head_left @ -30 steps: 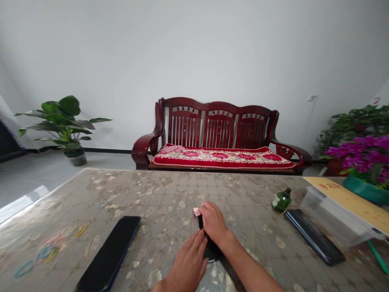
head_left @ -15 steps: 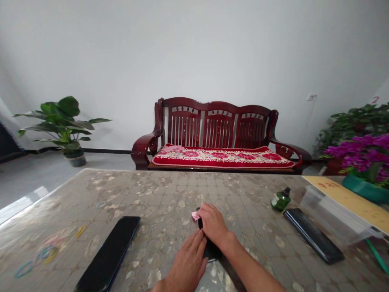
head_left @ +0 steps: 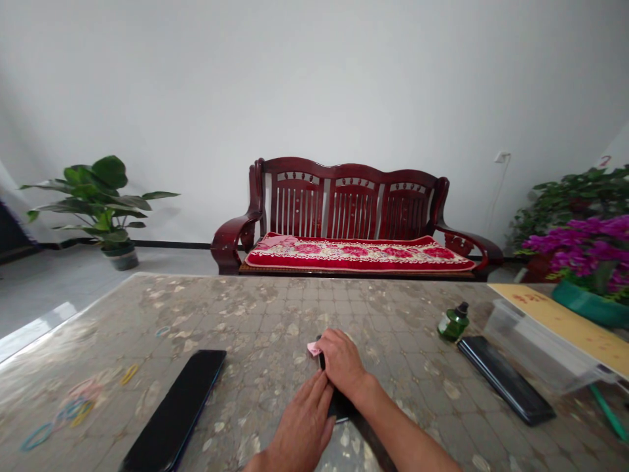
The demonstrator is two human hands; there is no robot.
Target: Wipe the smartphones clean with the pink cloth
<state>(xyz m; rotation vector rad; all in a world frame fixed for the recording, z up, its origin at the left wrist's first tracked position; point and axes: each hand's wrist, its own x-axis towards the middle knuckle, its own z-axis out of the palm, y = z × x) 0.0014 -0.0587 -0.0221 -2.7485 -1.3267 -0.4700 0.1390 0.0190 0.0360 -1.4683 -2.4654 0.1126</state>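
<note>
In the middle of the near table, my right hand (head_left: 343, 359) is closed over a small pink cloth (head_left: 313, 349), pressing it on the upper part of a flat black phone (head_left: 340, 408). Only a corner of the cloth sticks out on the left of the fingers. My left hand (head_left: 305, 419) lies along the phone's left side, fingers straight and together, with the thumb by its lower edge, holding it. Both hands touch each other and cover most of the phone.
Left of my hands lies a long black case (head_left: 174, 410), with several coloured rubber bands (head_left: 73, 410) beyond it. On the right are a green bottle (head_left: 453, 322), a black wallet-like case (head_left: 506, 380), a clear plastic box (head_left: 540, 351) and a flower pot (head_left: 590, 303).
My right hand and the pink cloth have shifted very slightly to the left. The left hand keeps its place on the phone.
</note>
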